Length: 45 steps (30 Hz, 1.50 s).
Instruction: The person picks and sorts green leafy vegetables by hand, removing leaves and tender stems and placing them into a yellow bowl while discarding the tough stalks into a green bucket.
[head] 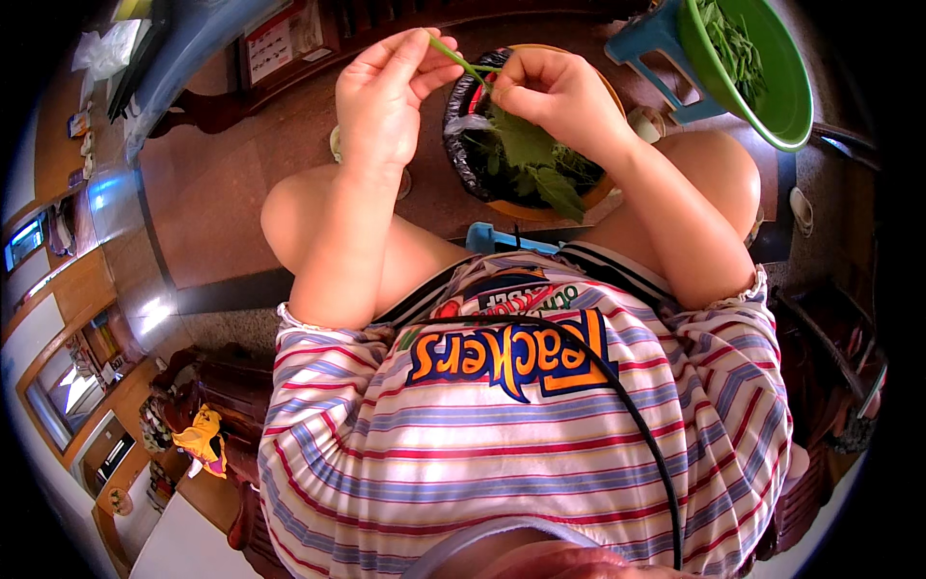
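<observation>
My left hand (382, 98) pinches the end of a slender green stem (457, 58) between thumb and fingers. At the stem's other end, the fingertips of my right hand (553, 94) are closed on it. A broad green leaf (522, 137) shows just below my right hand; whether it hangs from the stem or rests on the heap, I cannot tell. Beneath both hands stands a round bin lined with a black plastic bag (457, 159). Inside lie green leaves (557, 189) and thin sprigs, partly covered by my right hand.
To the right, a green plastic basin (788, 108) holds green leafy stems (734, 54), beside a blue plastic stool (655, 58). A blue plastic edge (488, 237) shows between my legs. Dark wooden furniture (224, 108) stands ahead. A black cable (644, 420) runs down my striped shirt.
</observation>
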Each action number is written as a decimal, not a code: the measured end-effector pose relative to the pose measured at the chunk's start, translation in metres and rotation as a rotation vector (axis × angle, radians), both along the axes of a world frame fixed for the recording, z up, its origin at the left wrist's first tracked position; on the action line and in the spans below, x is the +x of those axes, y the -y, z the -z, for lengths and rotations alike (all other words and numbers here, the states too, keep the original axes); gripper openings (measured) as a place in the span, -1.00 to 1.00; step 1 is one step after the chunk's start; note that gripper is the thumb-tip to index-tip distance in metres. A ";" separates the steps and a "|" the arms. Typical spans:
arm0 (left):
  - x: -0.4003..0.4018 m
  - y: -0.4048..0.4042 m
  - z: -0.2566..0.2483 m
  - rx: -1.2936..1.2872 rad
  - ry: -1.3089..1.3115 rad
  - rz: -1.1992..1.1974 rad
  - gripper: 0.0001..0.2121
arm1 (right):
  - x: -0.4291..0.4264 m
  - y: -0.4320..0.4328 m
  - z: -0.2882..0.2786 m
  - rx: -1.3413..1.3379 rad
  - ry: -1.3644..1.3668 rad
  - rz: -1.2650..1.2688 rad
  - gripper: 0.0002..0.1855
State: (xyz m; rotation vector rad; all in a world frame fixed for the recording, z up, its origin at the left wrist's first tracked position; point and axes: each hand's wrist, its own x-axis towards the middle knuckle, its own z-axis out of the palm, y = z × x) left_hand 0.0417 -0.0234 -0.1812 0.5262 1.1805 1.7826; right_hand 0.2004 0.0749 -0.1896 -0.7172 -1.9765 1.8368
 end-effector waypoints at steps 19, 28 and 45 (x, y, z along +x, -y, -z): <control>-0.015 0.002 -0.004 0.042 -0.131 -0.172 -0.91 | 0.031 -0.024 -0.013 0.601 0.489 -0.103 -0.76; 0.003 -0.011 -0.001 0.070 0.035 0.059 -0.89 | 0.000 -0.014 0.004 0.484 -0.009 -0.106 -0.78; -0.010 -0.008 0.000 0.039 0.119 -0.007 -0.89 | 0.010 -0.038 0.014 -0.691 -0.170 -0.065 -0.67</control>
